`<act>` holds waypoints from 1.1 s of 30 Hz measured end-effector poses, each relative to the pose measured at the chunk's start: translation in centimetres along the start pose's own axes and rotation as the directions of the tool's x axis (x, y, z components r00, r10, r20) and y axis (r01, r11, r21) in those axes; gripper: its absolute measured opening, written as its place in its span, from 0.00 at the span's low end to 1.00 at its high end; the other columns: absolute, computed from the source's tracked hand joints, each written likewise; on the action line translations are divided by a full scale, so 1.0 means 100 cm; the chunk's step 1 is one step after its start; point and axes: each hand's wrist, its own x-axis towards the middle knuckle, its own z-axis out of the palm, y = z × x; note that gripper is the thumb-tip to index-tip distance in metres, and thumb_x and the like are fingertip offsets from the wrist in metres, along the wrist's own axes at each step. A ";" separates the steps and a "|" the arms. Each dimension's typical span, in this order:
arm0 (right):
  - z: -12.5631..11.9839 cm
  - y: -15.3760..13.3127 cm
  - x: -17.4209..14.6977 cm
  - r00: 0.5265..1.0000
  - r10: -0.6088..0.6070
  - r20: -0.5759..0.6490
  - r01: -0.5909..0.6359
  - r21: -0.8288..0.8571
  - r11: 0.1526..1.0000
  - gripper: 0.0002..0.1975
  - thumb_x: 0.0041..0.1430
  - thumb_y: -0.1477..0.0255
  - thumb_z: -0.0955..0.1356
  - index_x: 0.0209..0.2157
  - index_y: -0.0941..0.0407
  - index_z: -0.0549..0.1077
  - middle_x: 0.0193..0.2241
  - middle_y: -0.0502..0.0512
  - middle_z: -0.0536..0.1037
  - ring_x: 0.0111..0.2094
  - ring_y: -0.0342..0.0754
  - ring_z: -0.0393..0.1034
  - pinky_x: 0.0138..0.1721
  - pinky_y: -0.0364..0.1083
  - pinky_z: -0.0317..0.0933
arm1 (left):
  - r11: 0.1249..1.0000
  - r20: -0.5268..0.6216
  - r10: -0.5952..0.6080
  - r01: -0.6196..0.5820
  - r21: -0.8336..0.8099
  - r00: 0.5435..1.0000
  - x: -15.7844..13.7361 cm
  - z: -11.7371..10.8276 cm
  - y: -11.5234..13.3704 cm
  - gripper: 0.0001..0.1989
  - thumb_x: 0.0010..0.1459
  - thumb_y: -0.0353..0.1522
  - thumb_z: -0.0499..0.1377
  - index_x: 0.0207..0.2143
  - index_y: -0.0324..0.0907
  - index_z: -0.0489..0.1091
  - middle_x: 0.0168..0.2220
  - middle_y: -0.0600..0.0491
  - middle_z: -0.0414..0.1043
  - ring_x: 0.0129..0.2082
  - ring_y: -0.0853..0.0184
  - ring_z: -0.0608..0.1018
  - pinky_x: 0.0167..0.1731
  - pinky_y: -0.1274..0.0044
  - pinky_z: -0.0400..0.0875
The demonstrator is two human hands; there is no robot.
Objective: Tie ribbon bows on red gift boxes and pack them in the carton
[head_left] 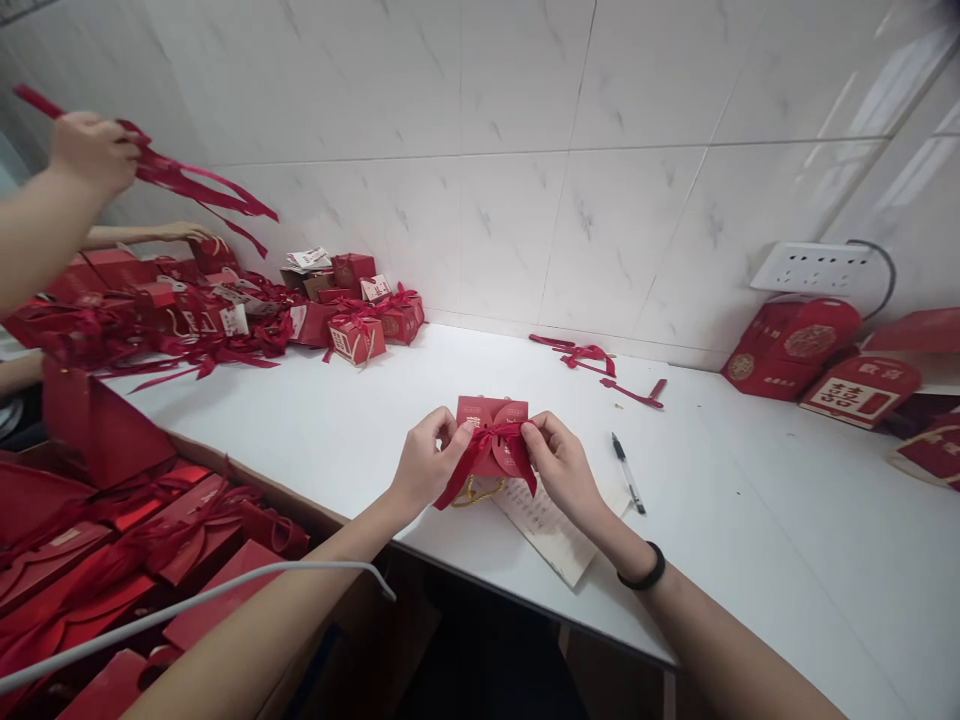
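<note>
A small red gift box with gold cord handles is between my two hands near the table's front edge. Across its top runs a red ribbon, crossed or knotted at the middle, its tails hanging on both sides. My left hand pinches the ribbon on the left of the knot. On the other side, my right hand, with a black band on the wrist, pinches the ribbon too. Beneath the box and my right hand lies a paper with handwriting, partly covered.
A pen lies right of my hand. Loose ribbon pieces rest by the wall. Red boxes are heaped at the back left; a carton of them stands front left. A co-worker's hand holds ribbons. A power strip sits above boxes.
</note>
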 end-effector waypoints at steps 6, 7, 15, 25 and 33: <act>0.000 0.001 0.000 1.000 0.008 -0.009 -0.008 0.018 1.000 0.19 0.60 0.54 0.62 0.27 0.55 0.64 0.20 0.47 0.63 0.21 0.43 0.55 0.22 0.42 0.51 | 0.990 -0.031 0.121 -0.118 0.072 0.992 -0.002 0.002 -0.001 0.13 0.55 0.35 0.53 0.21 0.42 0.55 0.20 0.59 0.56 0.21 0.73 0.61 0.23 0.79 0.58; 0.000 0.001 0.000 1.000 0.008 -0.004 -0.008 0.023 1.000 0.19 0.60 0.54 0.62 0.27 0.55 0.63 0.20 0.47 0.63 0.21 0.43 0.55 0.22 0.42 0.51 | 0.989 -0.033 0.130 -0.127 0.073 0.991 -0.002 0.002 -0.002 0.12 0.55 0.35 0.53 0.21 0.42 0.56 0.20 0.59 0.56 0.21 0.73 0.61 0.23 0.79 0.58; -0.002 -0.002 0.000 1.000 0.020 -0.019 -0.020 0.001 1.000 0.18 0.60 0.56 0.61 0.25 0.55 0.61 0.21 0.47 0.62 0.22 0.43 0.55 0.23 0.42 0.52 | 0.996 0.025 0.092 -0.092 0.001 0.995 0.001 0.001 -0.011 0.11 0.60 0.38 0.49 0.27 0.43 0.57 0.22 0.59 0.59 0.20 0.74 0.62 0.23 0.80 0.59; 0.002 0.002 -0.001 0.999 0.029 -0.038 -0.028 0.033 0.999 0.16 0.60 0.58 0.62 0.26 0.54 0.63 0.22 0.47 0.63 0.24 0.44 0.56 0.25 0.43 0.53 | 0.994 -0.003 0.072 -0.071 0.077 0.997 0.003 0.004 -0.010 0.08 0.60 0.35 0.47 0.27 0.44 0.53 0.22 0.59 0.59 0.19 0.73 0.63 0.22 0.79 0.60; 0.002 0.004 0.002 0.992 0.118 -0.041 -0.111 0.144 0.983 0.18 0.56 0.55 0.64 0.24 0.55 0.63 0.20 0.47 0.63 0.22 0.43 0.55 0.24 0.42 0.53 | 0.998 0.003 0.045 -0.046 0.050 0.999 0.003 0.004 -0.011 0.09 0.61 0.36 0.47 0.27 0.44 0.54 0.23 0.59 0.60 0.20 0.73 0.65 0.22 0.79 0.61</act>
